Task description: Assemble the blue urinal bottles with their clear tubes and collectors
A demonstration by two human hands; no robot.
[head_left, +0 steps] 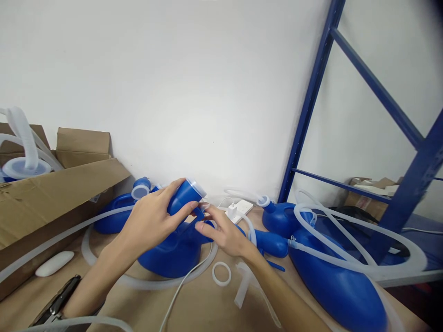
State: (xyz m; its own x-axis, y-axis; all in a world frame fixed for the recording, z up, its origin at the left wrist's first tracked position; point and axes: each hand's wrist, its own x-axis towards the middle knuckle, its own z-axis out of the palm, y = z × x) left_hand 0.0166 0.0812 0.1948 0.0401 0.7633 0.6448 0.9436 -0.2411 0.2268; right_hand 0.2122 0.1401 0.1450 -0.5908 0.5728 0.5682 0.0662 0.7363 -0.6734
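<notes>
My left hand (154, 212) is wrapped round a blue plastic cylinder (183, 196) with a translucent white rim (196, 187), held tilted above the table. Beside it, the bent fingers of my right hand (223, 228) close near a small blue tab on the cylinder's underside; what they pinch is hidden. Below both hands sits a blue plastic jug (169, 256), partly covered by my left wrist and fingers. Around its base curves a translucent hose (152, 282). In front lie a white ring (221, 274) and a short translucent tube piece (243, 288).
Cardboard boxes (69, 198) stand at left, one with hoses inside. More blue jugs (341, 281) with looping hoses (360, 265) lie at right, by a blue metal rack (308, 110). A power strip (244, 208) sits by the wall; a white oval object (54, 263) lies left.
</notes>
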